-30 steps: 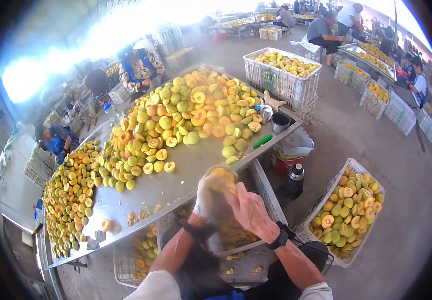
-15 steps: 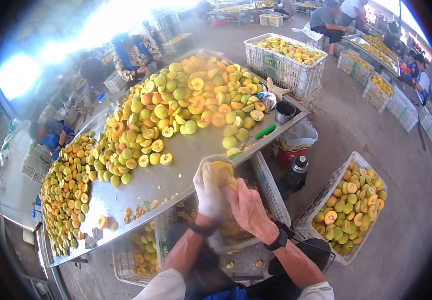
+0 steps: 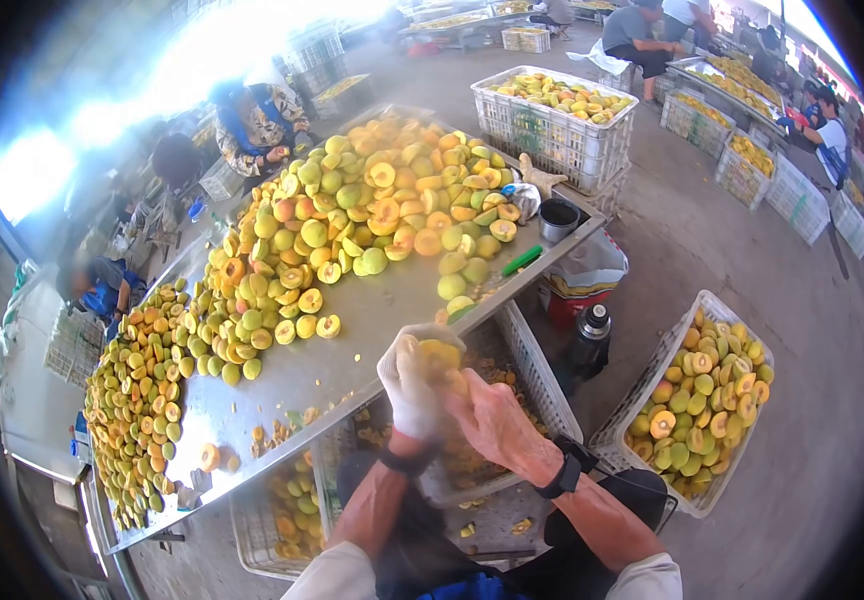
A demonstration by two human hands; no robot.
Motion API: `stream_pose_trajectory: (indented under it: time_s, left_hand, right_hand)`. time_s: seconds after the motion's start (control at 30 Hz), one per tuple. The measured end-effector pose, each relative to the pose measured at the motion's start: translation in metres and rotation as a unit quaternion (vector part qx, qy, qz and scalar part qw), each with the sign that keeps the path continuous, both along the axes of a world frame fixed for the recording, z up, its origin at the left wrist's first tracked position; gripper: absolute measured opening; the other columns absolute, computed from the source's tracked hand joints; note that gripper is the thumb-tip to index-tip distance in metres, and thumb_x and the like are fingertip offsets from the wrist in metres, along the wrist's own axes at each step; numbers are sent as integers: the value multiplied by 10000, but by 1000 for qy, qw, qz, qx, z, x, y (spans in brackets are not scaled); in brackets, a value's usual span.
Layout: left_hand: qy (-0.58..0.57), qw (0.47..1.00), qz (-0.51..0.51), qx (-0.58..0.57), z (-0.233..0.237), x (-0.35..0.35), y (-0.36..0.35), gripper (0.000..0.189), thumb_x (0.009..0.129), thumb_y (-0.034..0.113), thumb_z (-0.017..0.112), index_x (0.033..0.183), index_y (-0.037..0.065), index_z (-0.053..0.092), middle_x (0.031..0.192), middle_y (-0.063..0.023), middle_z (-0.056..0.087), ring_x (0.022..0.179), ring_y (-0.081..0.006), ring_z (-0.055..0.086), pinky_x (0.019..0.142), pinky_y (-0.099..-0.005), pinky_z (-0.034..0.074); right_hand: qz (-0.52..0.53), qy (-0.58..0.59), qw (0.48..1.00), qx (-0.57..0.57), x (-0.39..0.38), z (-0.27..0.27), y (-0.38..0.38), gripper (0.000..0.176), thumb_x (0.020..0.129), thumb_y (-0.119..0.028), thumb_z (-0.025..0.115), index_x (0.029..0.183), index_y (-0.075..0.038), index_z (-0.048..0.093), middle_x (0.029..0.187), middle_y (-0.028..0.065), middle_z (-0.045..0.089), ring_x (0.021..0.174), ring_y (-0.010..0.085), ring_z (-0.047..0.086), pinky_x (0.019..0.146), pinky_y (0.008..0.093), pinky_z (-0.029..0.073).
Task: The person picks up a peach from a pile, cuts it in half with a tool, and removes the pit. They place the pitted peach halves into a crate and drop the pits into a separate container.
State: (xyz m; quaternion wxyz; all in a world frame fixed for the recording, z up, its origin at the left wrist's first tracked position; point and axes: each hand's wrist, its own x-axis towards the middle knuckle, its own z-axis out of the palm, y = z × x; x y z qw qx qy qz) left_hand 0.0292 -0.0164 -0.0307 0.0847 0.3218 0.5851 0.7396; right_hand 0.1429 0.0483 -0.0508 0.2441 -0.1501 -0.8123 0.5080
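Observation:
My left hand point(image 3: 408, 390), in a white glove, is wrapped round a yellow peach half point(image 3: 438, 360) over the table's near edge. Against that fruit, the bare fingers of my right hand point(image 3: 504, 425) are closed in a pinch; what they hold is blurred and hidden. A crate point(image 3: 542, 375) with brownish scraps stands below my hands. Beyond them, a heap of whole and halved yellow-green peaches point(image 3: 347, 195) covers much of the metal table point(image 3: 252, 405).
A green-handled tool point(image 3: 522, 261) and dark cup point(image 3: 558, 219) are on the table's right end. A black flask point(image 3: 592, 335) stands below. Fruit-filled crates stand right point(image 3: 607, 440) and behind point(image 3: 552, 135). A person point(image 3: 257, 125) sits across the table.
The view has shifted slightly. My hands stay together at the peach half, with only small movement. The person across the table has moved their hands.

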Motion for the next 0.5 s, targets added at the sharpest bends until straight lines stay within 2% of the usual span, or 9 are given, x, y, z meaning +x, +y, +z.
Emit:
stream_pose_trajectory:
  time_s: [0.1,0.2,0.3,0.37,0.47,0.5]
  left_hand:
    - [22,999,-22,-23,-2,-7,-2,490,1097,325,400,949,-44,685,790,-114,704,720,-148,636,683,-291,507]
    - [24,996,-67,-59,-1,-13,-9,498,1082,320,417,898,-51,693,767,-123,711,693,-149,648,661,-291,513]
    - [1,981,-147,-127,5,-23,-14,489,1056,311,442,874,-59,706,768,-114,712,688,-147,653,649,-290,514]
    - [22,967,-179,-179,13,-28,-15,476,1034,296,456,862,-64,716,764,-111,713,681,-148,652,642,-290,514]
    - [27,969,-175,-170,16,-23,-19,454,1006,273,463,863,-67,728,751,-103,710,683,-146,654,645,-285,514]
    - [52,972,-167,-154,13,-22,-21,431,990,252,466,865,-66,729,733,-100,705,666,-146,649,628,-281,509]
  right_hand:
    - [29,21,999,-21,0,-1,2,344,1052,-282,593,984,56,583,817,324,645,818,536,628,670,521,502]
    - [87,-5,991,-101,5,12,7,401,1061,-319,579,975,72,599,835,324,644,793,527,614,700,506,507]
    - [101,32,994,-26,7,8,12,431,1077,-356,560,917,43,594,729,216,645,626,375,613,615,430,500]
    - [147,-113,961,-204,11,20,17,430,1084,-371,551,889,11,584,683,113,598,583,239,571,567,370,473]
    - [165,-180,914,-324,15,25,13,428,1093,-388,539,851,-36,565,649,-18,504,568,74,513,516,281,422]
    - [162,-157,927,-299,16,21,9,427,1091,-388,541,854,-34,567,644,-13,508,565,82,516,518,286,427]
